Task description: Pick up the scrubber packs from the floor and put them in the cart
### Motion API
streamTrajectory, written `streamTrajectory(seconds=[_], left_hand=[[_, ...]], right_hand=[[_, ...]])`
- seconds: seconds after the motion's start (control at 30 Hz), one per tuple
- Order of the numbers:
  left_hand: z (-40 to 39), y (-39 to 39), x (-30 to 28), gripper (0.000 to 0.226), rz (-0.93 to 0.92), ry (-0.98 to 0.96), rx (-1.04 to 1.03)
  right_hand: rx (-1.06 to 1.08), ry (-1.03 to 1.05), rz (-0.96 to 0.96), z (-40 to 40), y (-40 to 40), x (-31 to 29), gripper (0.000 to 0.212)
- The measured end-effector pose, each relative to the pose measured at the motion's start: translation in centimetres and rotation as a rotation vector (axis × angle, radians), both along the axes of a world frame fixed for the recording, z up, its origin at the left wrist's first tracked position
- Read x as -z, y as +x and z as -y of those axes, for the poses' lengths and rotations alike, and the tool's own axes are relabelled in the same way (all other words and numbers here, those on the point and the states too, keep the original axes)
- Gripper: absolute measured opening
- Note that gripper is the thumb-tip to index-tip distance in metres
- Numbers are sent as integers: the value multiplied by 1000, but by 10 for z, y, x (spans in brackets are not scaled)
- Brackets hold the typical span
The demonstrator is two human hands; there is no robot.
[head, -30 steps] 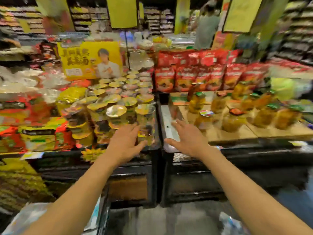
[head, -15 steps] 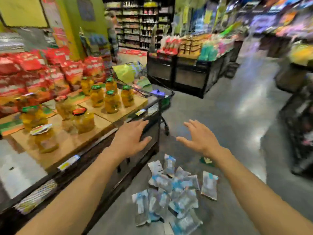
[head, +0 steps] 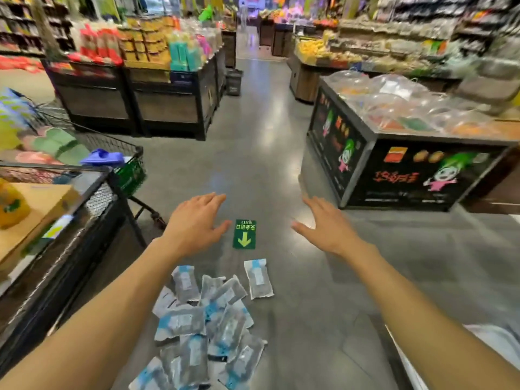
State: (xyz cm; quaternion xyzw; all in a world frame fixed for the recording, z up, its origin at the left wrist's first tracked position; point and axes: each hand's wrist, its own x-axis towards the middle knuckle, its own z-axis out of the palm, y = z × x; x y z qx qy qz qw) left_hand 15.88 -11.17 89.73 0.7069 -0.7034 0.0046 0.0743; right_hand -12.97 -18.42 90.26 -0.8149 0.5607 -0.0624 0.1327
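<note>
Looking down from the head camera, both arms reach forward over the grey store floor (head: 323, 305), and both hands are spread flat with palms down, grasping nothing: the left hand (head: 194, 225) and the right hand (head: 323, 229) hover well above the floor, one to each side of a green exit sticker (head: 244, 233). That open, fingers-apart posture reads as readiness to stoop and gather, not as a hold on anything. The scrubber packs (head: 208, 325) lie in a loose, overlapping heap on the floor, nearer the person than either hand and under the left forearm, with one pack (head: 258, 278) lying apart at the heap's far right edge. The cart (head: 123, 161), already carrying goods, stands to the left beyond the left hand, beside a display stand (head: 70, 220), a short carry from the heap.
</note>
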Motion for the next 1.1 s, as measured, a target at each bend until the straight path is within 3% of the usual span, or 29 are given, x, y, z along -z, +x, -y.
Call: streamTrajectory(seconds=[0.43,0.63,0.87,1.1], left_hand=[[126,72,58,71,-80,86,37],[161,75,119,70,-130,149,14],[180,80,277,70,-205,244,-59],[166,69,528,70,-245,340,-83]], right_hand=[[113,72,-28,106,57,41,82],[92,131,-37,154,70,101,79],[33,250,-51,180,83,272,78],[-15,304,-87,170,89,521,78]])
